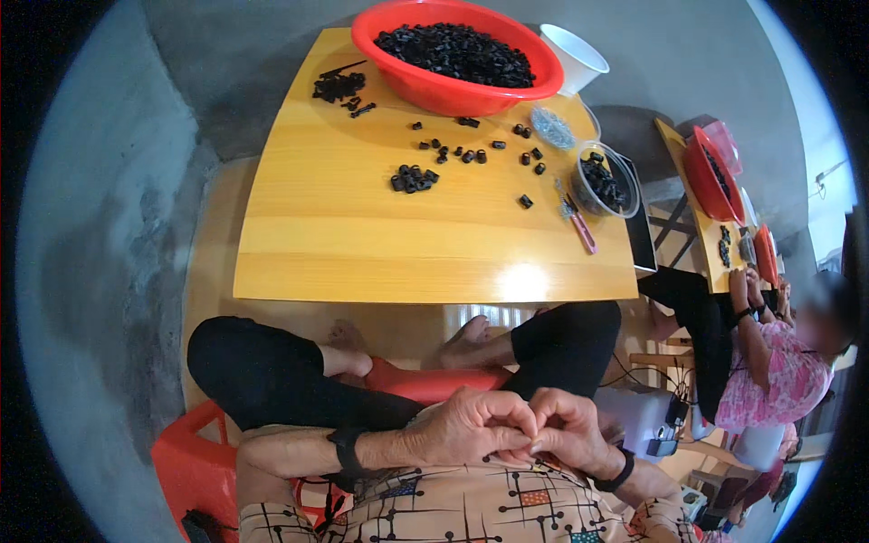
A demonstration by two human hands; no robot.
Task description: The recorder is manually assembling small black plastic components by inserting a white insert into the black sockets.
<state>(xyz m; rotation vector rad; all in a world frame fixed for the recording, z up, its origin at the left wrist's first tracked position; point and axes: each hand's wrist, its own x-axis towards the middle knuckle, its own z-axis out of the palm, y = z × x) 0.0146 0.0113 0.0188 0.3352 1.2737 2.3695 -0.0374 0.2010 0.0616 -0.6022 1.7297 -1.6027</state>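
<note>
My left hand (pixel 466 427) and my right hand (pixel 572 433) meet close to my chest, fingertips pinched together over something too small to make out. Both wrists wear black bands. Ahead stands a low yellow wooden table (pixel 362 244). On its far edge sits a red basin (pixel 434 86) heaped with small black parts. Loose black parts (pixel 414 178) lie scattered across the tabletop, well beyond my hands. A clear round tub (pixel 605 181) with more black parts stands at the table's right side.
A white cup (pixel 574 56) leans by the basin. A pink-handled tool (pixel 580 228) lies near the tub. I sit cross-legged on a red stool (pixel 190 466). Another person in a pink dress (pixel 778 376) sits to the right at a second table (pixel 701 231) with red basins.
</note>
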